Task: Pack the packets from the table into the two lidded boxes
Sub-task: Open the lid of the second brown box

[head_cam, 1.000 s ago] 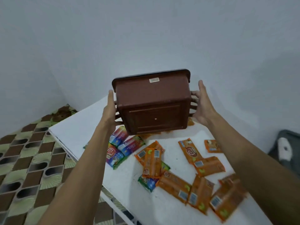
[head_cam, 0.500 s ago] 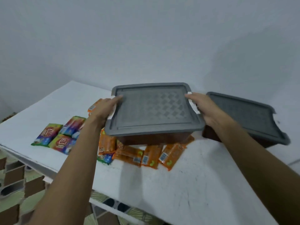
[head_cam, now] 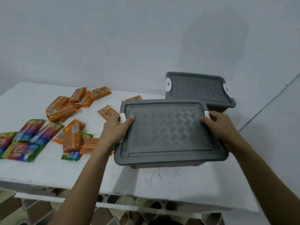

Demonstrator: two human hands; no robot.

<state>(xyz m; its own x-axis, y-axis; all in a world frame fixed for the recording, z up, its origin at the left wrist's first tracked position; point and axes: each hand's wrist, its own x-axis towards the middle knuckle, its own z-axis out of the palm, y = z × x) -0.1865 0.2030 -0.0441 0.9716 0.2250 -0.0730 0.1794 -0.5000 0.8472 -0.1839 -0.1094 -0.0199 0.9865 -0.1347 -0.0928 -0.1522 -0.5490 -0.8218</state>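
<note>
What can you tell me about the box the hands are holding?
It is the near box, a brown plastic tub under a grey lid with a diamond pattern. The lid is on, with a white clip at each short end. It sits level, seemingly on the table, in front of the second box. The left hand grips its left end, thumb on top; the right hand grips the right end.
</note>
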